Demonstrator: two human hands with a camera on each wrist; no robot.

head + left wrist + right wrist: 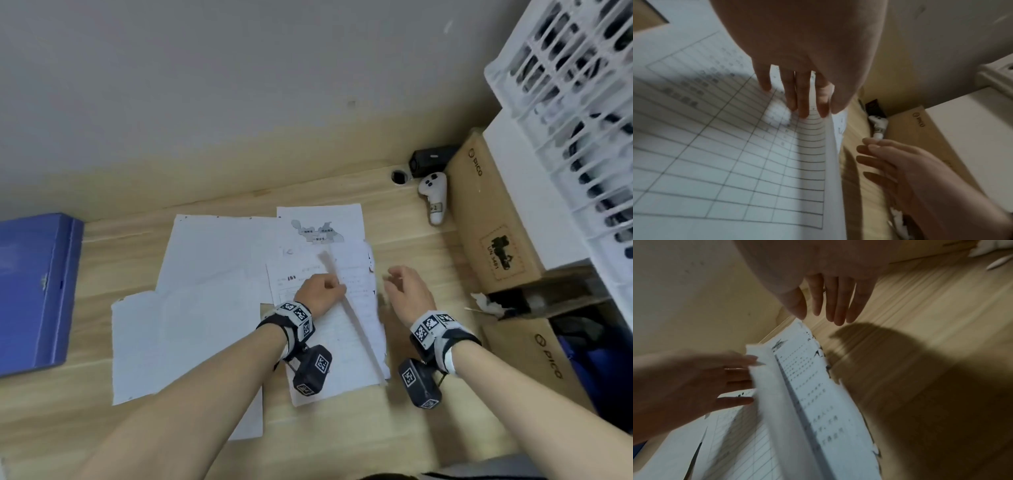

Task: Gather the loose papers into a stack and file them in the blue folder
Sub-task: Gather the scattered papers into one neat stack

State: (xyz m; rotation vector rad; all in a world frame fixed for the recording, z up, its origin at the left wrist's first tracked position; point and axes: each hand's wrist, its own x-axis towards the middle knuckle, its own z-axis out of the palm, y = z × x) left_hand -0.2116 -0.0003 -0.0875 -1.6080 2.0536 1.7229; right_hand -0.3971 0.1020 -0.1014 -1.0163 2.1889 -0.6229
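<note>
Several loose white papers (212, 253) lie overlapping on the wooden table (428, 260), among them a sheet with a printed map (318, 229). The blue folder (34, 291) lies shut at the table's left edge. My left hand (322, 291) pinches the raised right edge of a gridded sheet (342, 342), thumb on one side and fingers on the other; the sheet (735, 162) curls upward. My right hand (407, 291) hovers open just right of the papers, fingers straight (828, 296), holding nothing. A printed page (813, 394) lies beneath the lifted sheet.
Brown cardboard boxes (493, 222) line the right side, with a white slatted crate (575, 102) above them. A white controller (433, 198) and a black device (431, 161) sit at the back right. A crumpled tissue (486, 303) lies by the boxes. A wall stands behind.
</note>
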